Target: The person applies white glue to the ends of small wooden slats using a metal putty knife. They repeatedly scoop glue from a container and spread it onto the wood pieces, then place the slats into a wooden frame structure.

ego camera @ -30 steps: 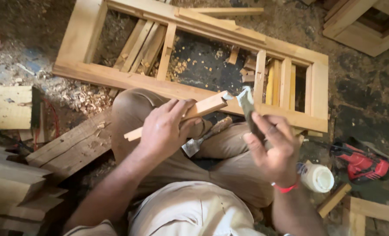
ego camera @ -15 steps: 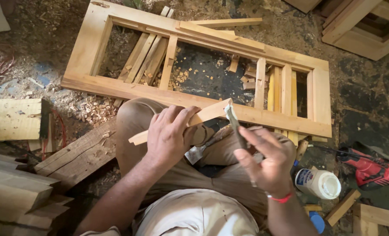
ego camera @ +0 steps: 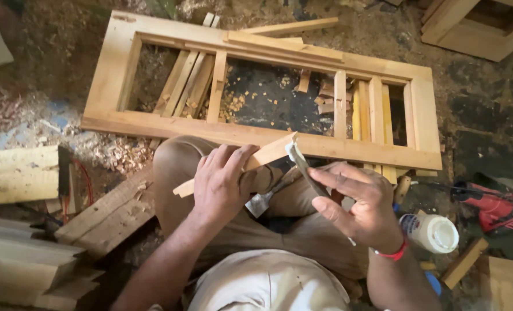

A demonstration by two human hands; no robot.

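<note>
Over the person's lap, the left hand (ego camera: 225, 183) wraps its fingers round a light, stiff wooden strip (ego camera: 268, 154), best gripped mid-length, while the right hand (ego camera: 360, 204) pinches a thin blade (ego camera: 304, 168) at its end.

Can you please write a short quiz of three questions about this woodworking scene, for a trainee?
1. True or false: the left hand grips a short wooden strip over the person's lap.
2. What does the right hand hold against the end of that strip?
A. a thin flat blade
B. a hammer
C. a pencil
3. Fill in: the white plastic bottle lies on the floor beside the person's ____ wrist.

Key
1. True.
2. A: the thin flat blade carries a pale smear at its tip, which meets the strip's end.
3. Right; a red power tool lies just beyond it, and the wooden frame lies flat in front.
</note>
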